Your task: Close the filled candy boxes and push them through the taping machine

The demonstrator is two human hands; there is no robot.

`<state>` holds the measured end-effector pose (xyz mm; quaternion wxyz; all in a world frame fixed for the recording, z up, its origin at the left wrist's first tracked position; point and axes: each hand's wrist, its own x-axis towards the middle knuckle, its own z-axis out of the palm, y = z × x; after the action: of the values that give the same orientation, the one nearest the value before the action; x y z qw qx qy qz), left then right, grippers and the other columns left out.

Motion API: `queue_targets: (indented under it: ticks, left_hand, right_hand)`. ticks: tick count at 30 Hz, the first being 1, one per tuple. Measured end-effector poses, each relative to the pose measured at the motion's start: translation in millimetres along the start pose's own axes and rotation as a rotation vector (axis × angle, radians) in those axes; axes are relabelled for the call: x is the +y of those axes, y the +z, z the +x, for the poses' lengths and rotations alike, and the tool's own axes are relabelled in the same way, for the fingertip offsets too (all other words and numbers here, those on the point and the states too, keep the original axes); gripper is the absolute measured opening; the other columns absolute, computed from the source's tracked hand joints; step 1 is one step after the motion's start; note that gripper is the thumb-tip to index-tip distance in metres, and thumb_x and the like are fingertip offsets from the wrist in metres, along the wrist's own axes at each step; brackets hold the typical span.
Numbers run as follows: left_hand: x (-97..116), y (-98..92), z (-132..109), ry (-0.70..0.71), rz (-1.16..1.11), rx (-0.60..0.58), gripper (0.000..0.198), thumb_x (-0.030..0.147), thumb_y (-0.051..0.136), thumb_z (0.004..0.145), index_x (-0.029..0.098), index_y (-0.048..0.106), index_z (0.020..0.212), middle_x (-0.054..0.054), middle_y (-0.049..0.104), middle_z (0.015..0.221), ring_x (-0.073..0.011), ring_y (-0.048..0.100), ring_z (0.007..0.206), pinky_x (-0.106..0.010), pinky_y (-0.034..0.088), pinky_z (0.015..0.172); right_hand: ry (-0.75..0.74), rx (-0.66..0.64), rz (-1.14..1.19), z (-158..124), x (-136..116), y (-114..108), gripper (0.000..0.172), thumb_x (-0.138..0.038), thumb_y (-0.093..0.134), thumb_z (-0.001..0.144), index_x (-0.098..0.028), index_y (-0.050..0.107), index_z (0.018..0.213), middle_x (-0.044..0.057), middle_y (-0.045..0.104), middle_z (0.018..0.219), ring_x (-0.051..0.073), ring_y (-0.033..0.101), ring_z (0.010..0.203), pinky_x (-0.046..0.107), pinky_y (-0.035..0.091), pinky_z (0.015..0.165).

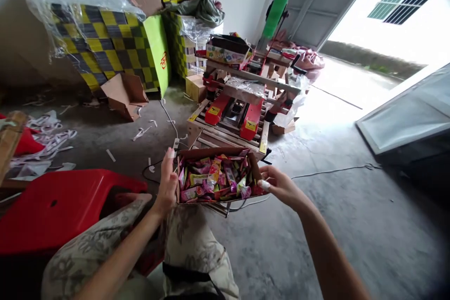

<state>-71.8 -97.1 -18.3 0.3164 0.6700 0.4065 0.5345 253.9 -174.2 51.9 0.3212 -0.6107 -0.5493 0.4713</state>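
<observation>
An open cardboard box [213, 152] full of wrapped candies [213, 176] in pink, yellow and green is in front of me, over the near end of the roller conveyor. My left hand [166, 185] presses against its left side, fingers pointing up. At the right side my right hand [277, 185] grips the wall, thumb toward the near corner. Between them the two hands hold the box. Its underside is hidden from me.
Beyond the box stands a carton-taping machine [235, 112] with a green tape roll [279, 9] and another open box [228, 50]. A red stool [63, 201] is at the left. Checkered stacked cartons [105, 42] line the wall; a cable [330, 171] crosses the floor.
</observation>
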Motion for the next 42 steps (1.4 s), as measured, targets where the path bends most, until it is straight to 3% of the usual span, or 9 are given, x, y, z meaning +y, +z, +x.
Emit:
queue_targets:
  ticks: [3,8,15,20,26,33,35,37,42]
  left_hand:
    - [17.7,-8.4,17.3,0.267,0.199,-0.265,0.062,0.048,0.031,0.095,0.026,0.007,0.148,-0.006,-0.003,0.154,-0.0274,0.000,0.141,-0.048,0.006,0.114]
    - [22.3,9.3,32.7,0.483,0.260,-0.609,0.062,0.038,0.049,0.091,0.026,0.022,0.145,-0.007,0.014,0.152,-0.0274,0.014,0.140,-0.047,0.014,0.113]
    - [11.7,40.4,29.9,0.307,0.373,-0.848,0.065,0.025,0.055,0.084,0.025,0.028,0.144,-0.004,0.022,0.150,-0.0236,0.017,0.139,-0.043,0.009,0.114]
    - [8.7,35.7,44.4,0.166,0.313,-0.969,0.062,0.035,0.053,0.085,0.022,0.032,0.142,-0.007,0.028,0.148,-0.0245,0.020,0.138,-0.044,0.014,0.112]
    - [24.1,8.8,56.1,-0.105,0.150,-1.204,0.122,0.059,0.081,0.042,0.012,0.029,0.142,-0.017,0.019,0.149,-0.0386,0.006,0.137,-0.055,0.015,0.108]
    - [12.8,8.1,71.2,-0.245,0.032,-1.158,0.069,0.025,0.057,0.083,0.019,0.024,0.144,-0.007,0.050,0.133,-0.0187,0.044,0.126,-0.031,0.034,0.105]
    - [9.3,9.6,68.6,-0.204,0.082,-1.087,0.067,0.015,0.056,0.081,0.020,0.030,0.142,-0.005,0.055,0.128,-0.0177,0.048,0.123,-0.030,0.036,0.104]
    - [8.3,10.8,59.9,-0.172,0.108,-0.990,0.067,0.011,0.057,0.078,0.020,0.033,0.141,-0.005,0.057,0.126,-0.0172,0.049,0.121,-0.029,0.037,0.103]
    - [21.1,36.3,22.7,-0.185,0.188,-0.608,0.067,0.007,0.060,0.075,0.018,0.039,0.138,-0.007,0.057,0.127,-0.0200,0.052,0.119,-0.032,0.038,0.104]
  right_hand:
    - [-0.074,-0.138,-0.023,9.2,-10.5,-4.3,0.039,-0.054,0.061,0.080,-0.019,0.042,0.084,-0.003,0.048,0.067,0.012,0.050,0.059,0.024,0.045,0.053]
    - [-0.167,-0.509,-0.391,49.3,-35.5,12.1,0.024,-0.036,0.062,0.079,-0.017,0.047,0.078,-0.003,0.049,0.069,0.010,0.045,0.060,0.019,0.036,0.052]
    - [-0.227,-0.586,-1.061,105.0,-36.3,59.1,0.005,-0.018,0.066,0.062,-0.015,0.063,0.060,0.002,0.059,0.059,0.015,0.051,0.058,0.023,0.033,0.053]
    - [-0.186,-0.559,-1.123,112.7,-23.0,68.5,0.010,-0.017,0.061,0.062,-0.016,0.070,0.067,0.005,0.064,0.059,0.018,0.055,0.056,0.026,0.034,0.054]
    - [-0.189,-0.542,-1.063,109.7,-22.9,63.7,0.014,-0.025,0.067,0.063,-0.016,0.071,0.072,0.004,0.065,0.065,0.019,0.056,0.063,0.026,0.034,0.058]
    - [-0.152,-0.644,-0.724,114.6,-30.8,32.9,0.033,-0.041,0.046,0.087,-0.015,0.065,0.097,0.005,0.067,0.089,0.017,0.060,0.080,0.024,0.044,0.067]
    - [-0.138,-0.520,-0.415,108.0,-31.4,19.5,0.042,-0.048,0.043,0.088,-0.014,0.060,0.106,0.008,0.066,0.096,0.018,0.061,0.086,0.027,0.048,0.072]
    - [-0.170,-0.211,-0.205,94.0,-27.8,14.4,0.041,-0.049,0.049,0.084,-0.013,0.058,0.103,0.010,0.065,0.096,0.020,0.061,0.088,0.032,0.050,0.076]
    - [-0.326,0.576,-0.365,45.4,4.1,55.6,0.050,-0.042,0.047,0.085,-0.013,0.045,0.126,0.016,0.050,0.126,0.026,0.046,0.119,0.046,0.037,0.101]
